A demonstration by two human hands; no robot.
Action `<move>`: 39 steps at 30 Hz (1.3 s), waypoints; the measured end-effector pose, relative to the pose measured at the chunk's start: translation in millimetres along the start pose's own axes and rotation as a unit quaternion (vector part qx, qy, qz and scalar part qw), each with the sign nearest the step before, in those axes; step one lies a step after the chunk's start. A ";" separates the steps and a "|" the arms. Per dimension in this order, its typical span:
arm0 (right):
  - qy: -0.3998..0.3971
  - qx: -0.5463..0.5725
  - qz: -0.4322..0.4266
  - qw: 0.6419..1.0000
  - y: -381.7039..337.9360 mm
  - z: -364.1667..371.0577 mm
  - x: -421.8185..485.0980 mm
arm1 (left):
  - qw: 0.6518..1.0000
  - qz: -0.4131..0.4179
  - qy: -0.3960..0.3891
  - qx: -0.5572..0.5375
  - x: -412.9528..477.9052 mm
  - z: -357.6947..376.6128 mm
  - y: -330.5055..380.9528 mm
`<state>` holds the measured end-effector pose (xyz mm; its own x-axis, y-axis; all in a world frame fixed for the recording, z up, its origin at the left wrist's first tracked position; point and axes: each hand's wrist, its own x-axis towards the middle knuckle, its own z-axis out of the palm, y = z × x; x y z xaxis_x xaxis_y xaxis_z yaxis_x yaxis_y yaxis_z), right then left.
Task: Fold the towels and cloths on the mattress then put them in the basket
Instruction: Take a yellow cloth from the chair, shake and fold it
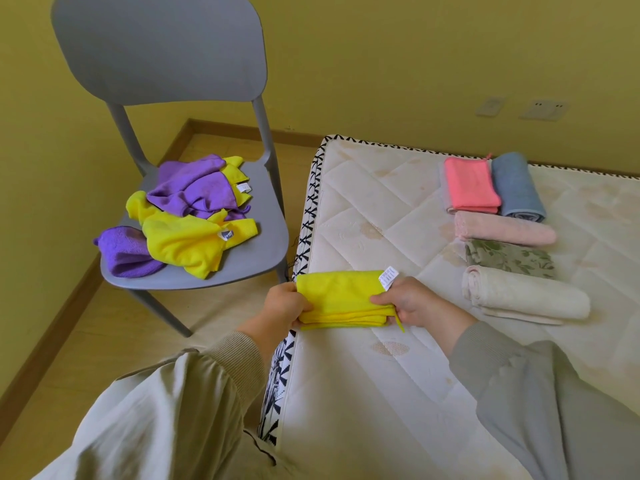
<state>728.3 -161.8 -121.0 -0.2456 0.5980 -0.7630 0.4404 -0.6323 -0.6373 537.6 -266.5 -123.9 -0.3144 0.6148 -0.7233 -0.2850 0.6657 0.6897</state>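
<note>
A folded yellow cloth [341, 296] lies at the left edge of the mattress [381, 209], near the person, with one hand at each short end. The left hand [282, 304] grips the cloth's left end, right over the mattress's patterned border, its fingers curled round the layers. The right hand [414, 303] pinches the right end: the thumb [382, 300] lies on top of the cloth and the other fingers are tucked under it, clamped on the stacked layers. A white label [388, 277] sticks up from the cloth's far right corner, just above that hand.

Further along the mattress, towards its far edge, five folded towels lie close together: a coral one [471, 183] beside a blue one [517, 187], then a pale pink one [502, 232], a green flowered one [509, 259] and a cream one [526, 294] nearest the right hand.

A grey chair [159, 46] stands on the floor beside the mattress's left edge. On its seat lies a loose heap of purple cloths [194, 188] and yellow cloths [183, 240].
</note>
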 end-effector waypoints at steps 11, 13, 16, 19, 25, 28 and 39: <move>0.155 -0.183 -0.154 0.958 23.5 16.4 -1.5 | 0.912 0.148 0.093 0.372 -8.8 1.7 -8.0; 0.179 -0.144 -0.181 0.956 23.4 16.7 -4.3 | 0.849 0.245 0.127 0.450 -10.2 -1.2 -10.9; 0.222 -0.116 -0.244 0.937 22.8 14.6 -8.1 | 0.744 0.394 0.137 0.522 -7.0 0.4 -12.6; 0.261 -0.125 -0.265 0.920 21.2 16.4 -12.7 | 0.680 0.421 0.073 0.596 -5.4 8.9 -14.9; 0.293 -0.027 -0.205 0.933 16.0 9.5 -11.6 | 0.639 0.354 0.008 0.683 7.0 21.0 -25.8; 0.243 -0.032 -0.263 0.933 14.8 18.3 -14.2 | 0.645 0.344 0.017 0.682 10.1 26.2 -29.1; 0.323 -0.490 -0.430 0.686 28.9 42.3 9.5 | 0.628 0.354 0.019 0.693 12.8 23.0 -34.1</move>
<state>702.2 -195.1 -151.2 -0.4838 0.8362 0.2582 0.8197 0.5363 -0.2012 564.1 -271.6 -157.5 0.0527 0.9711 -0.2327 0.9916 -0.0233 0.1274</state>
